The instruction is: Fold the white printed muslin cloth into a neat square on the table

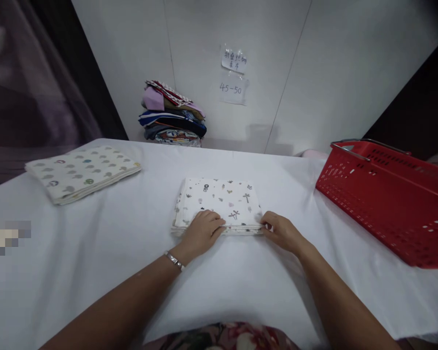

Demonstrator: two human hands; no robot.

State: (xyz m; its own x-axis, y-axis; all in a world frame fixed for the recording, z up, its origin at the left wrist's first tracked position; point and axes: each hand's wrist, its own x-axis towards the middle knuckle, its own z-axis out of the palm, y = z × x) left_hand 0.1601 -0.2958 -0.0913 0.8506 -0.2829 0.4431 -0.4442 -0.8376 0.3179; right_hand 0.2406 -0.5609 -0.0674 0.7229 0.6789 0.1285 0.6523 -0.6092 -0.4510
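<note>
A white folded cloth (219,199) printed with small palm trees and other little figures lies on the white-covered table in front of me. Its layers show along the near edge. My left hand (203,229), with a silver bracelet at the wrist, rests over that edge near its middle, fingers bent on top and thumb at the front. At the near right corner my right hand (282,232) pinches the layers between thumb and fingers. The undersides of both hands are hidden.
Another folded cloth (85,170) with grey spots lies on the left. A red perforated basket (383,199) with metal handles stands on the right. Behind the table a stack of folded fabrics (173,116) sits against the wall, beside paper notes (233,87). The table's white cover (131,233) has wrinkles.
</note>
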